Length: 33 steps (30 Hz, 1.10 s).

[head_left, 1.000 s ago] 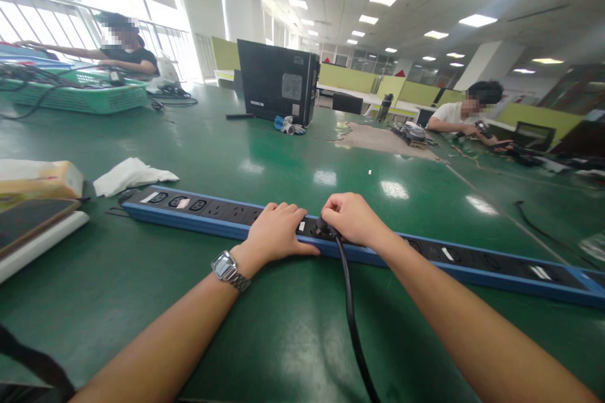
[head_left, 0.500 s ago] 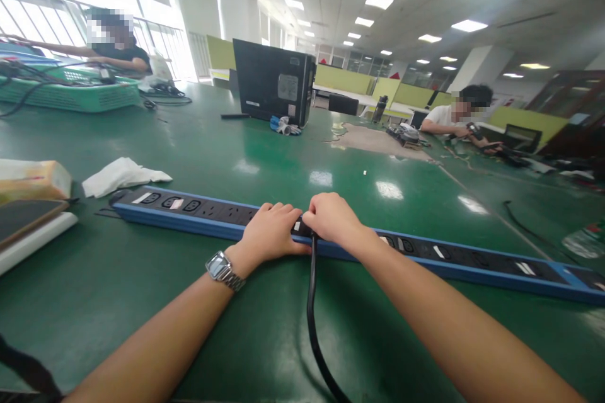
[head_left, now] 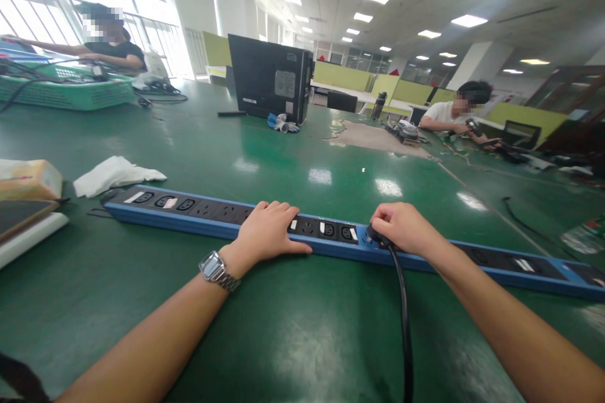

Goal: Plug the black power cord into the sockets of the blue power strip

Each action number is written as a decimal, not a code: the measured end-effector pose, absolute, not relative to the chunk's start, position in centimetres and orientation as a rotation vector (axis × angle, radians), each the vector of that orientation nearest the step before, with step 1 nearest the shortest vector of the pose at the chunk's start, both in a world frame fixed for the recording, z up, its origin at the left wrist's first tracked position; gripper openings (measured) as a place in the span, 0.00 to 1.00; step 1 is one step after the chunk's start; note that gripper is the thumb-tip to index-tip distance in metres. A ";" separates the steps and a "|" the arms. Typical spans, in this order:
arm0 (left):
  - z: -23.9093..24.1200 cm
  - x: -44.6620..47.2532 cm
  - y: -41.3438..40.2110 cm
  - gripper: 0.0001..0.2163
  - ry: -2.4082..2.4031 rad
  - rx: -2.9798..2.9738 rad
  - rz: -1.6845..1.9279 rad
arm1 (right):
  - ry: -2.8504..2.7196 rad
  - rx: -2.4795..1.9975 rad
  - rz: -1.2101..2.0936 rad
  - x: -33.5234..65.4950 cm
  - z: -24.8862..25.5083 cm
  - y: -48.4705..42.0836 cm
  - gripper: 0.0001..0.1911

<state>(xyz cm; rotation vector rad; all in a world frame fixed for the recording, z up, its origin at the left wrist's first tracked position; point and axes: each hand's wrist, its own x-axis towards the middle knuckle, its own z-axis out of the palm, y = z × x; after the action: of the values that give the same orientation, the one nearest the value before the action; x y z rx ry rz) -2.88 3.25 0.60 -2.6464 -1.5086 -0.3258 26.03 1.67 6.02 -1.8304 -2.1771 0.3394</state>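
A long blue and black power strip (head_left: 189, 224) lies across the table, with rows of black sockets and white stickers on top. My left hand (head_left: 267, 233), with a watch at the wrist, grips the strip left of its middle, the thumb along the near side. Further right, my right hand (head_left: 409, 227) is closed around a black plug (head_left: 374, 235) over a blue section of the strip. Fingers partly hide the plug, so I cannot tell whether it sits in a socket. From it a thick black cable (head_left: 404, 321) runs down towards me.
Behind stands a black computer tower (head_left: 269, 82), gloves (head_left: 282, 123) beside it. At left are a green basket (head_left: 70, 96) of cables, white tissue (head_left: 116, 175) and a tissue pack (head_left: 33, 179). A plastic bottle (head_left: 583, 239) lies at right. Two people sit across the table.
My right hand has moved right along the strip with the plug and cable, from beside my left hand to the blue section. The left hand keeps its place on the strip.
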 end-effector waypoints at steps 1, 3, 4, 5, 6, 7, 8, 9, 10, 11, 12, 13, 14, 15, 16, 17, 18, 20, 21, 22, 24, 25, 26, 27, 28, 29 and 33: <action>0.6 -2.9 3.2 0.35 -1.512 -2.647 -0.319 | -2.198 -1.820 0.321 25.7 5.9 1.7 0.11; 0.7 -2.9 3.2 0.35 -1.516 -2.647 -0.310 | -2.246 -1.820 0.285 24.9 5.8 1.9 0.11; 0.7 -2.9 3.3 0.35 -1.516 -2.648 -0.310 | -2.269 -1.832 0.266 24.5 5.8 2.0 0.11; 0.7 -2.9 3.3 0.35 -1.515 -2.649 -0.312 | -2.289 -1.848 0.254 24.2 5.8 2.0 0.11; 0.7 -2.9 3.3 0.35 -1.514 -2.651 -0.314 | -2.302 -1.864 0.249 24.0 5.9 2.0 0.11; 0.7 -2.9 3.3 0.35 -1.513 -2.653 -0.316 | -2.302 -1.873 0.243 24.0 6.1 2.0 0.11; 0.6 -2.9 3.3 0.35 -1.513 -2.653 -0.317 | -2.286 -1.874 0.235 24.1 6.4 1.9 0.11; 0.6 -2.9 3.3 0.35 -1.513 -2.653 -0.315 | -2.254 -1.865 0.225 24.5 6.9 1.7 0.11; 0.6 -2.9 3.3 0.35 -1.512 -2.653 -0.311 | -2.209 -1.849 0.212 25.1 7.4 1.5 0.11; 0.6 -2.9 3.3 0.35 -1.510 -2.651 -0.306 | -2.159 -1.832 0.196 25.9 7.9 1.3 0.11; 0.6 -2.9 3.3 0.35 -1.508 -2.648 -0.303 | -2.115 -1.818 0.181 26.9 8.4 1.1 0.12; 0.6 -2.9 3.3 0.35 -1.507 -2.645 -0.300 | -2.083 -1.811 0.172 28.1 8.8 0.8 0.12; 0.6 -2.9 3.3 0.35 -1.507 -2.642 -0.299 | -2.068 -1.817 0.167 29.3 9.1 0.6 0.13; 0.6 -2.9 3.3 0.35 -1.510 -2.639 -0.299 | -2.066 -1.834 0.166 30.5 9.2 0.3 0.13; 0.6 -2.9 3.3 0.35 -1.514 -2.637 -0.299 | -2.067 -1.862 0.168 31.7 9.1 0.1 0.13; 0.7 -2.9 3.3 0.35 -1.515 -2.637 -0.296 | -2.070 -1.896 0.173 32.9 8.8 -0.1 0.14; 0.7 -2.9 3.3 0.35 -1.515 -2.639 -0.293 | -2.070 -1.931 0.180 33.9 8.4 -0.3 0.14; 0.7 -2.9 3.3 0.35 -1.512 -2.643 -0.293 | -2.076 -1.988 0.199 35.6 7.5 -0.6 0.14; 0.7 -2.9 3.3 0.34 -1.512 -2.644 -0.298 | -2.080 -2.003 0.206 36.2 7.0 -0.7 0.15; 0.7 -2.9 3.3 0.34 -1.513 -2.645 -0.303 | -2.085 -2.006 0.211 36.6 6.6 -0.7 0.15; 0.7 -2.9 3.3 0.34 -1.518 -2.643 -0.312 | -2.095 -1.985 0.220 37.0 6.2 -0.7 0.15; 0.7 -2.9 3.3 0.34 -1.518 -2.643 -0.314 | -2.101 -1.970 0.221 37.0 6.1 -0.6 0.15; 0.7 -2.9 3.3 0.34 -1.516 -2.643 -0.313 | -2.111 -1.956 0.220 37.0 6.1 -0.5 0.15; 0.7 -2.9 3.3 0.34 -1.514 -2.643 -0.310 | -2.127 -1.946 0.216 36.9 6.1 -0.4 0.15; 0.7 -2.9 3.3 0.34 -1.512 -2.642 -0.306 | -2.149 -1.940 0.209 36.8 6.2 -0.3 0.14; 0.7 -2.8 3.4 0.34 -1.512 -2.641 -0.301 | -2.175 -1.936 0.202 36.7 6.3 -0.2 0.14; 0.8 -2.8 3.4 0.35 -1.508 -2.642 -0.288 | -2.236 -1.904 0.215 36.7 6.3 -0.3 0.14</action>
<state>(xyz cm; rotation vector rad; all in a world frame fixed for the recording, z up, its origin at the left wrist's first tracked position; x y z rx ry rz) -2.82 3.36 0.77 -2.6415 -1.5079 -0.2882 36.70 -0.28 6.33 -1.9044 -2.2363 0.2154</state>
